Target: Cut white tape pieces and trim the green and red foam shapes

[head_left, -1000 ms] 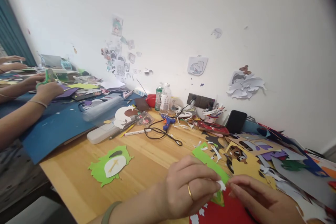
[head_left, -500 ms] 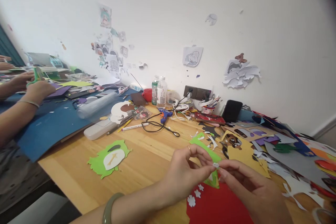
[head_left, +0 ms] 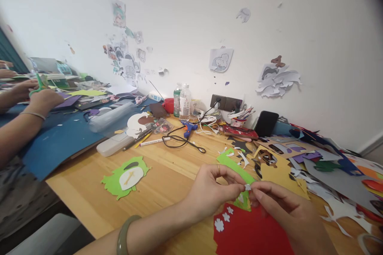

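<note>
Two hands, left hand (head_left: 209, 191) and right hand (head_left: 284, 211), pinching one white cutout (head_left: 247, 187), three white flowers (head_left: 224, 218) below

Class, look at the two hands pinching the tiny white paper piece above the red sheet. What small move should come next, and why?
Probably lower the white piece onto the red sheet beside the white flowers already lying there. Both the left hand and the right hand pinch it at their fingertips just above the sheet, and three similar flowers sit near the sheet's upper left corner.
</note>
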Available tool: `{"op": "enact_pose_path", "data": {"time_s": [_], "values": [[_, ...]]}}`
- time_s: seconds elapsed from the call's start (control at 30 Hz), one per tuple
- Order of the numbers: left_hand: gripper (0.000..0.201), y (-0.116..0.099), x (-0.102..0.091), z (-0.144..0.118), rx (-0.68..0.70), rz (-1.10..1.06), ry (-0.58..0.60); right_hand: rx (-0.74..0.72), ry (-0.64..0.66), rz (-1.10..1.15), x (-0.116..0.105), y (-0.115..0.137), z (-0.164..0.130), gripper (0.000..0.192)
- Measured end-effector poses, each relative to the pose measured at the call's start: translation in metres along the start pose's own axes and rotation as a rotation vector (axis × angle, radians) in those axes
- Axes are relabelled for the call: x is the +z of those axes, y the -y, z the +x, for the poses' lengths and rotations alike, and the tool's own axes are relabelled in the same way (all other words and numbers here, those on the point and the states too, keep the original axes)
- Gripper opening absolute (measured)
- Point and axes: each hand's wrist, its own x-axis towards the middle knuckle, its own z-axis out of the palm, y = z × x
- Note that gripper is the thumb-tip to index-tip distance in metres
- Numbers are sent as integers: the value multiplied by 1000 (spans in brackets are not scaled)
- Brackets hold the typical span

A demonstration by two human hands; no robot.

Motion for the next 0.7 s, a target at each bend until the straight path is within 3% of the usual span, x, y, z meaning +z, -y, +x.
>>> {"op": "enact_pose_path", "data": {"time_s": [0.4, 0.7], "values": [[11, 0, -2, 1, 59, 20, 80, 83, 78, 8, -4, -9, 4, 12], [14, 7, -3, 1, 148, 237, 24, 24, 74, -174, -5, -10, 6, 13]]}}
